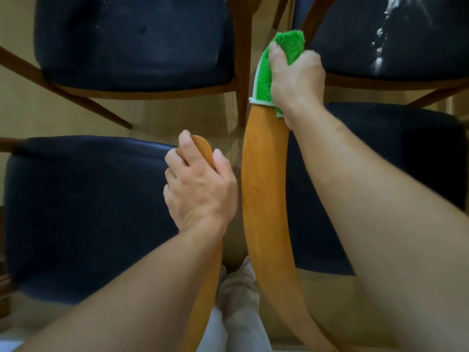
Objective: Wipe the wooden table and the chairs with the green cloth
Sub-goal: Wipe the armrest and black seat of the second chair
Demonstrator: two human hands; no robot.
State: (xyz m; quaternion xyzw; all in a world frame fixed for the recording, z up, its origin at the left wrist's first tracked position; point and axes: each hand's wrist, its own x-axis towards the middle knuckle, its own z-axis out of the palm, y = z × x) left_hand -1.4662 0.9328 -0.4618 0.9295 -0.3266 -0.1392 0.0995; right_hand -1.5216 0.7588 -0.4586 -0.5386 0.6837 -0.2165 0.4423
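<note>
I look straight down on chairs with dark blue seats and light wooden backs. My right hand (295,80) grips the green cloth (266,77), wrapped over the far end of the curved wooden backrest (264,189) of the near right chair. My left hand (200,189) grips the rounded end of the near left chair's backrest (201,148), fingers curled round the wood. The wooden table is not in view.
Two more chairs stand farther away, with blue seats at the far left (132,41) and far right (396,36); white specks lie on the right one. The near seats (83,214) flank my legs in light trousers (238,313). A pale wooden floor (177,115) shows between them.
</note>
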